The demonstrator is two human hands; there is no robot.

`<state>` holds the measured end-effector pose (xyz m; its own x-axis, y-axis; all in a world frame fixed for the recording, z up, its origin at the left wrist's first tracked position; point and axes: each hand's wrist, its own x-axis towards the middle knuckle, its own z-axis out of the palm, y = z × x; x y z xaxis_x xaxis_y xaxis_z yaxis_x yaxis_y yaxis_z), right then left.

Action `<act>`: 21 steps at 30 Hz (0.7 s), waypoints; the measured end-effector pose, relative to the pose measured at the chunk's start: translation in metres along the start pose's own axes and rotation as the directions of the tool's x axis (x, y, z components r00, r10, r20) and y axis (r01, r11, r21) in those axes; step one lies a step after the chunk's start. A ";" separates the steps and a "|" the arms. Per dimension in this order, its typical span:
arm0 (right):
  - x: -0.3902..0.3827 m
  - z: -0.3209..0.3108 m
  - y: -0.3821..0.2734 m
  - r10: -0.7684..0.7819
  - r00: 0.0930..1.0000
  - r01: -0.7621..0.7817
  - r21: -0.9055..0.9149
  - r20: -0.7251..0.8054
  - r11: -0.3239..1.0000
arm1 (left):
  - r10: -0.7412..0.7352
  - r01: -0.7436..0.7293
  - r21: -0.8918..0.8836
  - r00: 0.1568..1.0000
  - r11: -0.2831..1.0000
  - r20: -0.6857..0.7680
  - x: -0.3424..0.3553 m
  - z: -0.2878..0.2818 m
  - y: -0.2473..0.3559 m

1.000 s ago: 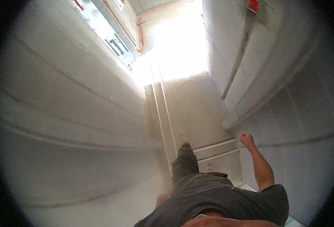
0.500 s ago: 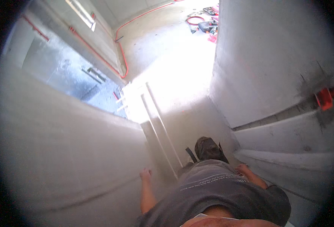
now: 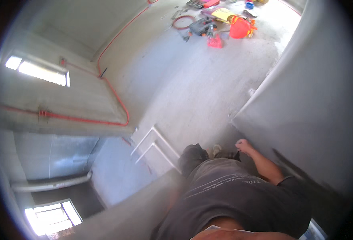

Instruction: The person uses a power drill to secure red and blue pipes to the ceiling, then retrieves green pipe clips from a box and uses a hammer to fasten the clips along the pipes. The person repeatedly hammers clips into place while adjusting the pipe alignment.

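Observation:
My right hand (image 3: 245,146) hangs in front of my right hip, beside the grey wall (image 3: 304,104). Its fingers are loosely curled in, and nothing shows in them. Of my left arm only a blurred strip shows at the side of my dark shirt (image 3: 228,196); the left hand itself is out of sight. Below me, my dark trouser leg (image 3: 192,158) and one shoe (image 3: 217,150) are over the concrete floor (image 3: 176,104). White pipes (image 3: 166,146) with bent ends run along the floor just ahead of my left leg.
Far ahead lie a black tool case (image 3: 202,26), a red coil (image 3: 183,22), an orange-red bag (image 3: 240,28) and a pink bag (image 3: 215,41). Red conduit (image 3: 114,94) follows the left wall's foot. A doorway at left opens onto a bluish floor (image 3: 120,172) and a window (image 3: 52,218).
I have moved forward out of the narrow passage, and the view has turned rightward. My right hand has swung forward. My left hand has gone out of sight.

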<state>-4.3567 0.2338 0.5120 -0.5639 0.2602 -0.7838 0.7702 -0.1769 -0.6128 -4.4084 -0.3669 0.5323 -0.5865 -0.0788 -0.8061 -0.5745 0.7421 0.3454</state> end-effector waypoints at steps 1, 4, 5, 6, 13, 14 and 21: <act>0.010 -0.002 -0.053 -0.098 0.995 0.098 0.017 -0.014 0.995 | 0.030 -0.031 0.026 0.998 0.999 0.049 0.021 -0.005 0.041; 0.078 0.014 -0.136 -0.202 0.979 0.205 0.093 -0.039 0.974 | -0.001 -0.011 0.096 0.993 0.995 0.119 0.087 -0.033 0.119; 0.103 0.017 -0.162 -0.249 0.966 0.256 0.101 -0.069 0.961 | 0.013 -0.028 0.121 0.993 0.992 0.121 0.116 -0.049 0.149; 0.123 0.018 -0.183 -0.289 0.952 0.299 0.107 -0.098 0.948 | 0.030 -0.048 0.144 0.991 0.988 0.128 0.151 -0.060 0.181; 0.195 -0.039 -0.221 0.075 0.840 -0.006 0.127 -0.538 0.992 | 0.468 -0.435 0.321 0.883 0.841 -0.029 0.437 -0.209 0.524; 0.196 -0.036 -0.194 0.243 0.784 -0.096 0.275 -0.571 0.957 | 0.622 -0.558 0.373 0.780 0.741 -0.068 0.455 -0.210 0.537; 0.277 -0.123 -0.132 0.572 0.644 -0.099 0.686 -0.508 0.721 | 0.551 -0.586 -0.211 0.809 0.782 -0.205 0.432 -0.144 1.016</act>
<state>-4.5774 0.4460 0.3881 0.2282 0.5487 -0.8042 0.4069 -0.8042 -0.4332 -5.3276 0.2572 0.6047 -0.9081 0.2081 -0.3635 -0.2264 0.4863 0.8440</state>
